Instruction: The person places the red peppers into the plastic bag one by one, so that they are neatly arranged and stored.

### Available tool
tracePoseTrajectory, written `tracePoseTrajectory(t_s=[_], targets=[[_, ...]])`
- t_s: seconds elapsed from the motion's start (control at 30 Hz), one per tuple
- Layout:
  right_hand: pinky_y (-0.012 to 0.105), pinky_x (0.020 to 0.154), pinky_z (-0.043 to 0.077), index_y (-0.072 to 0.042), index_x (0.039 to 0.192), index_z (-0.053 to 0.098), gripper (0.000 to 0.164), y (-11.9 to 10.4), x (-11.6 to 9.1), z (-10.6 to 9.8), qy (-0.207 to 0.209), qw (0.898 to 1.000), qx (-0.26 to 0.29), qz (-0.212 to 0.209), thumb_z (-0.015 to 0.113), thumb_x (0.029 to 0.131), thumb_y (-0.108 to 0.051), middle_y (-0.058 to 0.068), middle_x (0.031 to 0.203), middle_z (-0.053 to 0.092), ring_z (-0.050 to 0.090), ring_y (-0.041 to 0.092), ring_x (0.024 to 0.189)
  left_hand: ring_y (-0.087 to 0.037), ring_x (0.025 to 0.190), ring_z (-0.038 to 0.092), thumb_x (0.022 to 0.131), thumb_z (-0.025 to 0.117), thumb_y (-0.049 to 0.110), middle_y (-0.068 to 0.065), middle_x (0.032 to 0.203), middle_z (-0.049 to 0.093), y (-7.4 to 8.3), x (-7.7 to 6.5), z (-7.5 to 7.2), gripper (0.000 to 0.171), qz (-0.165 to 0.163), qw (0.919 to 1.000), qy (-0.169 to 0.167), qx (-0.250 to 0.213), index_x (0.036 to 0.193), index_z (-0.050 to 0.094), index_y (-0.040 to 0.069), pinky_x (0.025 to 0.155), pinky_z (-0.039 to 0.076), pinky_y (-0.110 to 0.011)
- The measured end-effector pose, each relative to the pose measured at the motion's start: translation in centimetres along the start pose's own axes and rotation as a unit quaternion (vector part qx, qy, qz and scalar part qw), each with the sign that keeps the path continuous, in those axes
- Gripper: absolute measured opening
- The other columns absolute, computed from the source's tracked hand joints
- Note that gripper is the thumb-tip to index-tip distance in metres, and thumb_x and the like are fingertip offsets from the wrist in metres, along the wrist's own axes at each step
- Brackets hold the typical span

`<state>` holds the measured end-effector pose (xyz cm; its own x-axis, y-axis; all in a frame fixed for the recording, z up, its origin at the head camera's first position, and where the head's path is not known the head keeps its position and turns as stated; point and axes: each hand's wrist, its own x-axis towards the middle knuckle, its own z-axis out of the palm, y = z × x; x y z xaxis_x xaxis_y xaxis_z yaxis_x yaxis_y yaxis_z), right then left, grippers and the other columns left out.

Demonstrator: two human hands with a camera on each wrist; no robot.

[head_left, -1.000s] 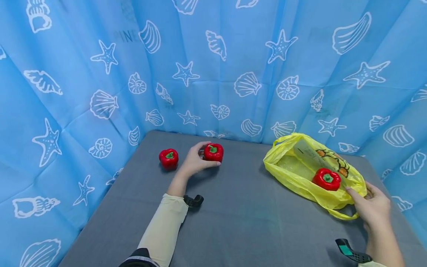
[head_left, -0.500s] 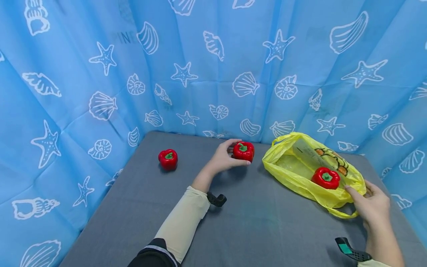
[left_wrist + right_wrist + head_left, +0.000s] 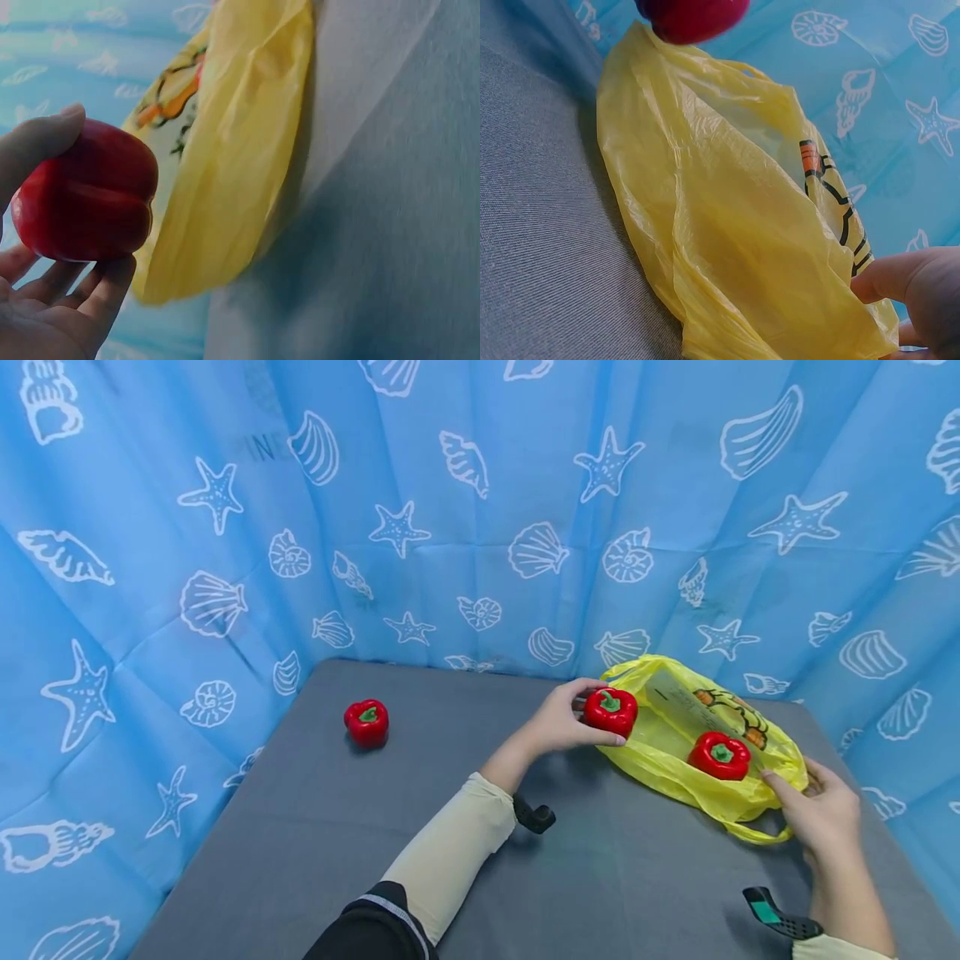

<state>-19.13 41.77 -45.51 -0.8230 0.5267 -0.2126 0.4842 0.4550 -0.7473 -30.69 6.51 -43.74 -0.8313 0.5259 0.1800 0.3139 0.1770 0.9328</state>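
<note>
My left hand [image 3: 558, 720] grips a red bell pepper [image 3: 611, 711] between thumb and fingers, at the left edge of a yellow plastic bag [image 3: 660, 767]. In the left wrist view the held pepper [image 3: 90, 191] appears in front of the bag [image 3: 225, 180]. A second red pepper [image 3: 719, 756] lies inside the bag's open mouth. With thumb and fingers, my right hand [image 3: 821, 806] pinches the bag's right rim; the right wrist view shows the thumb [image 3: 889, 276] on the yellow plastic [image 3: 727, 225]. Another red pepper [image 3: 367, 723] sits at the table's far left.
A grey cloth covers the table [image 3: 450, 710]. Behind it and along the sides hangs a blue curtain [image 3: 465, 577] printed with white shells and starfish. One handle loop of the bag lies on the table near my right hand.
My left hand has carried its pepper rightward from the table's middle to the bag. The right hand keeps its hold on the bag, and the view has turned slightly right.
</note>
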Motion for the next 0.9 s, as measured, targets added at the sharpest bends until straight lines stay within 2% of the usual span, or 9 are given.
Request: tracePoseTrajectory(t_s=[0.1,0.2,0.37,0.53,0.77,0.9], targets=[[0.008,0.055,0.045,-0.002,0.168,0.02,0.09,-0.1,0.1,0.0,0.003,1.0,-0.004,0.0,0.061,0.103,-0.048,0.031,0.17,0.028,0.053,0.036,0.118,-0.009,0.114,0.063,0.082,0.093,0.026,0.0,0.137,0.063,0.3,0.8,1.4,0.078,-0.002,0.9999,-0.015,0.0,0.149,0.055,0.014,0.086,0.06,-0.02],[0.008,0.056,0.044,-0.002,0.168,0.021,0.089,-0.2,0.0,0.0,0.005,1.0,-0.007,-0.005,0.06,0.104,-0.048,0.03,0.17,0.028,0.051,0.039,0.121,-0.005,0.11,0.062,0.081,0.093,0.025,0.001,0.135,0.064,0.5,1.5,2.6,0.078,-0.005,0.9997,-0.023,-0.008,0.149,0.056,0.013,0.083,0.06,-0.02],[0.008,0.057,0.045,-0.001,0.168,0.02,0.089,-0.3,-0.3,-0.1,-0.001,1.0,-0.005,-0.009,0.06,0.104,-0.048,0.031,0.169,0.029,0.053,0.035,0.118,-0.005,0.109,0.062,0.08,0.094,0.026,0.004,0.133,0.064,0.7,2.6,4.3,0.078,-0.014,0.9993,-0.032,-0.009,0.147,0.057,0.014,0.081,0.06,-0.02],[0.008,0.058,0.045,-0.002,0.168,0.021,0.088,-0.4,-0.4,0.0,0.002,1.0,0.0,-0.005,0.06,0.104,-0.048,0.03,0.169,0.031,0.053,0.032,0.118,-0.008,0.116,0.061,0.081,0.093,0.029,0.006,0.135,0.064,0.9,3.4,5.6,0.08,-0.022,0.9989,-0.039,0.015,0.15,0.055,0.016,0.081,0.059,-0.019],[0.008,0.057,0.045,-0.002,0.168,0.021,0.09,-0.3,-0.2,0.1,-0.001,1.0,-0.003,-0.007,0.06,0.103,-0.049,0.031,0.17,0.029,0.05,0.039,0.123,-0.004,0.118,0.06,0.081,0.094,0.029,0.008,0.138,0.062,1.1,4.6,7.1,0.081,-0.035,0.9974,-0.04,0.047,0.15,0.053,0.021,0.085,0.058,-0.018],[0.008,0.058,0.046,-0.002,0.168,0.021,0.088,0.0,-0.2,-0.1,0.002,1.0,0.002,-0.01,0.06,0.104,-0.048,0.03,0.17,0.028,0.051,0.034,0.119,-0.002,0.116,0.06,0.081,0.094,0.027,0.008,0.138,0.063,1.1,5.2,8.2,0.081,-0.041,0.9962,-0.036,0.068,0.15,0.051,0.02,0.083,0.058,-0.017]])
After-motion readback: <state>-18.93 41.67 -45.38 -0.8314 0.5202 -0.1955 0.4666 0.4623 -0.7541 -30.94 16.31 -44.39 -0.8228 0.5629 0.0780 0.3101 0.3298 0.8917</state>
